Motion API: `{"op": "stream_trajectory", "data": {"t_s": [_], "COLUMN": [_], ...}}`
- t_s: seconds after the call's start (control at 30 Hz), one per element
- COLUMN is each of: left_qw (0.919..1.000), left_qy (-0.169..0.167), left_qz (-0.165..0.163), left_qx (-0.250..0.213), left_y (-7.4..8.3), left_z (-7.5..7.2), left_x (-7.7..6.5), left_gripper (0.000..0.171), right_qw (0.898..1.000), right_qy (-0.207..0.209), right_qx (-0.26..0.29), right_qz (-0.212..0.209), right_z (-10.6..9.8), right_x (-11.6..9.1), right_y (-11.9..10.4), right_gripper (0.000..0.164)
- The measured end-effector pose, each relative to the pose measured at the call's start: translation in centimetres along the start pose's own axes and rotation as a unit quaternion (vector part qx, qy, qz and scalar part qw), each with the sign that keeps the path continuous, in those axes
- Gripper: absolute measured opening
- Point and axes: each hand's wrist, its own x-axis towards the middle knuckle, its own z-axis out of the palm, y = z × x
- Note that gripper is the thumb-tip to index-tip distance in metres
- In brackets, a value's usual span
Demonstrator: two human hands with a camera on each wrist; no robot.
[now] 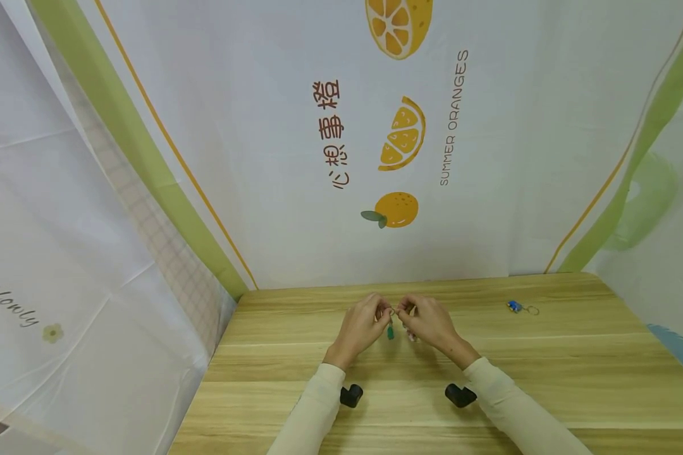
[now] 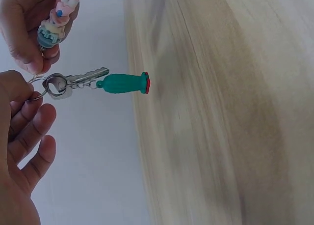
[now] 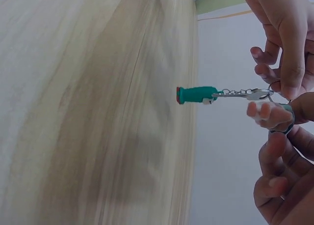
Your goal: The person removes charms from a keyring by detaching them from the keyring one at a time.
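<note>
Both hands meet above the table near its far side. My left hand (image 1: 364, 323) pinches a metal key ring (image 2: 37, 98) between thumb and fingertips. From that ring hang a silver key (image 2: 88, 76) and a green, bottle-shaped charm (image 2: 121, 83) with a red end, on a short chain. My right hand (image 1: 431, 323) has its thumb and fingertip pinched right at the ring's edge. Below those fingertips dangles a small pink-and-white figure charm (image 3: 267, 114) with a blue-green part. The spot where the fingertips grip is partly hidden.
A blue charm (image 1: 514, 306) with its own split ring (image 1: 532, 310) lies on the wooden table (image 1: 569, 360) at the far right. Two black angled pieces (image 1: 351, 395) stand near the forearms. A white cloth with printed oranges (image 1: 396, 210) hangs behind the table.
</note>
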Motion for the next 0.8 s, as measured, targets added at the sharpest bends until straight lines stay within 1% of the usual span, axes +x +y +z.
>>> {"op": "stream_trajectory", "data": {"t_s": [0.17, 0.33, 0.8], "left_qw": [0.9999, 0.9998, 0.9998], "left_qy": [0.010, 0.017, 0.015], "left_qz": [0.007, 0.011, 0.012], "left_qx": [0.005, 0.003, 0.002], "left_y": [-0.02, -0.11, -0.41], "left_z": [0.04, 0.23, 0.39], "left_x": [0.01, 0.00, -0.03], "left_gripper": [0.004, 0.006, 0.004], "right_qw": [1.000, 1.000, 1.000], "right_qy": [-0.009, -0.012, -0.006], "right_qx": [0.007, 0.003, -0.003], "right_qz": [0.010, 0.015, 0.021], "right_z": [0.00, 0.02, 0.05], "right_x": [-0.08, -0.14, -0.14], "right_y": [0.11, 0.36, 0.51], "right_gripper": [0.010, 0.010, 0.009]}}
